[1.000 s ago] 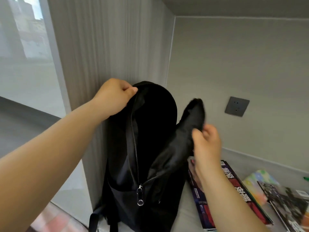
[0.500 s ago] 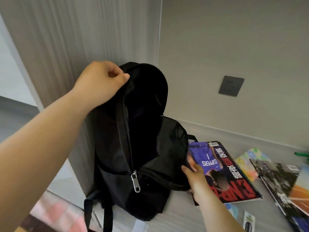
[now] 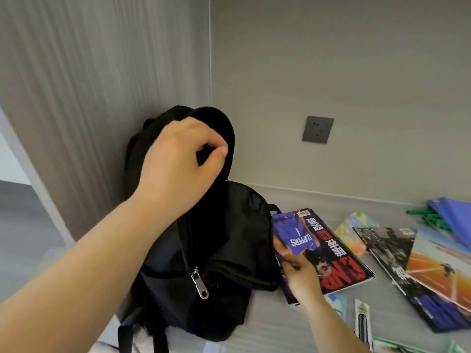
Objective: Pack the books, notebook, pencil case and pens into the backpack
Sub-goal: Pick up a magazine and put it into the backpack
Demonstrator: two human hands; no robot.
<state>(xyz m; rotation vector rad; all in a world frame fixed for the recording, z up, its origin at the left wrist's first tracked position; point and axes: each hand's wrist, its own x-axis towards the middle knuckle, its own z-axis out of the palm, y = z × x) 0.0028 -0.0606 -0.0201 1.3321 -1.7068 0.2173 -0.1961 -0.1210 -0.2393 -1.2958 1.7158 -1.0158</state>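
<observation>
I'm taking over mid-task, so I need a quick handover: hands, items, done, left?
Left hand pinches the top rim of the backpack, which stands unzipped against the wall. Right hand grips the basketball magazine beside the bag.
Done: bag opened; its inside is too dark to show any contents.
Left: that magazine, the dark-cover book, the orange-cover book, the pastel case, the green pens, the blue notebook, the packaged pen.

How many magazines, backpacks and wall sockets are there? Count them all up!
Magazines: 3 (basketball magazine, dark magazine, orange magazine)
Black backpack: 1
Wall socket: 1
Total: 5
</observation>
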